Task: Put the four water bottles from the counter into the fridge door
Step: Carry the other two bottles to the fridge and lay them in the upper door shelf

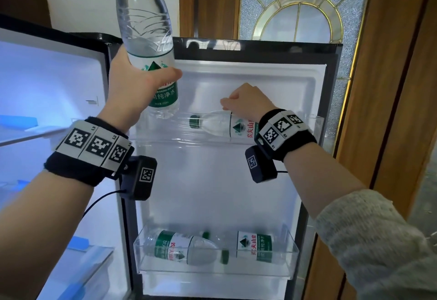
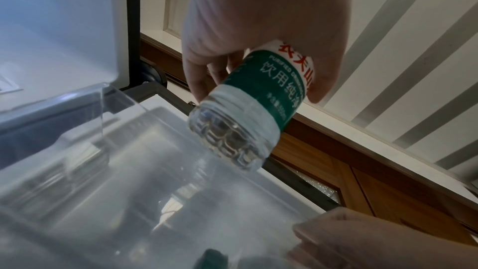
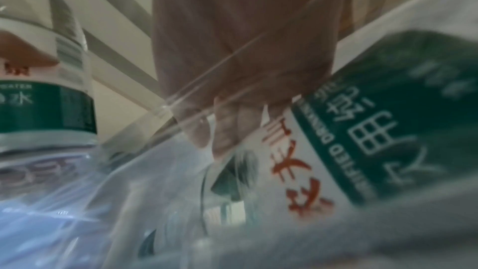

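Note:
My left hand [image 1: 142,82] grips a clear water bottle [image 1: 145,27] by its green-and-white label and holds it upright above the left end of the upper door shelf [image 1: 163,135]. From below, my left hand [image 2: 258,52] wraps that water bottle [image 2: 243,122] over the shelf. A second bottle [image 1: 217,127] lies on its side in that shelf, green cap to the left. My right hand [image 1: 246,101] is curled over its label end, and its fingers [image 3: 225,130] touch the lying bottle [image 3: 349,140]. Two more bottles [image 1: 182,247] [image 1: 255,245] lie in the lower door bin [image 1: 212,273].
The fridge door stands open facing me, its white liner [image 1: 212,193] bare between the shelves. The lit fridge interior [image 1: 47,86] with glass shelves is on the left. A wooden door with a patterned glass pane [image 1: 298,8] stands behind the fridge door on the right.

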A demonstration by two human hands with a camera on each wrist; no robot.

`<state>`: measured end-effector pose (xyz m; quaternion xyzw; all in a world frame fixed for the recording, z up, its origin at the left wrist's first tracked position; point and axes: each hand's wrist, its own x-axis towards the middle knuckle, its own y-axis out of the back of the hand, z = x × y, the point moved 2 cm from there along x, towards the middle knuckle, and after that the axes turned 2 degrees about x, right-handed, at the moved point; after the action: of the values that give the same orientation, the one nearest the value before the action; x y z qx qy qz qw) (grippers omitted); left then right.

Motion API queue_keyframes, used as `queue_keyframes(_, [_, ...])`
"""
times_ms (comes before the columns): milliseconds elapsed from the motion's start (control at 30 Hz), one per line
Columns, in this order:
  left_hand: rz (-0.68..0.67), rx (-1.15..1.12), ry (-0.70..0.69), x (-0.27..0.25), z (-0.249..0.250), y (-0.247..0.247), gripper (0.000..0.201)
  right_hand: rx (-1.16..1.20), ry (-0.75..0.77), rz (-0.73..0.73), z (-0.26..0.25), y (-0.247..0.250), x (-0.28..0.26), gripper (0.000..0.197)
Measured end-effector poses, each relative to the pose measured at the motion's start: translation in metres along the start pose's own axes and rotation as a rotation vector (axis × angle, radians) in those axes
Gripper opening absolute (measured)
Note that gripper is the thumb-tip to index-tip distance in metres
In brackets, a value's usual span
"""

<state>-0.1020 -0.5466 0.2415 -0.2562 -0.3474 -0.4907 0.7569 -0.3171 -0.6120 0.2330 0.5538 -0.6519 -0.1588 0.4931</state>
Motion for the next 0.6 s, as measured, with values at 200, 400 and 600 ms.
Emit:
queue_keyframes(200, [0.02, 0.207, -0.027, 0.009, 0.004, 0.001, 0.058, -0.03, -0.002, -0.143, 0.002, 0.004, -0.002, 0.036])
queue_keyframes(400, [-0.016, 0.349, -0.052, 0.01, -0.01, -0.007, 0.058, -0.378, -0.056, -0.365, -0.007, 0.012, -0.009, 0.047])
queue_keyframes(600, [-0.035, 0.459, -0.049, 0.018, -0.028, -0.013, 0.056, -0.452, -0.129, -0.436, -0.011, 0.002, 0.01, 0.029])
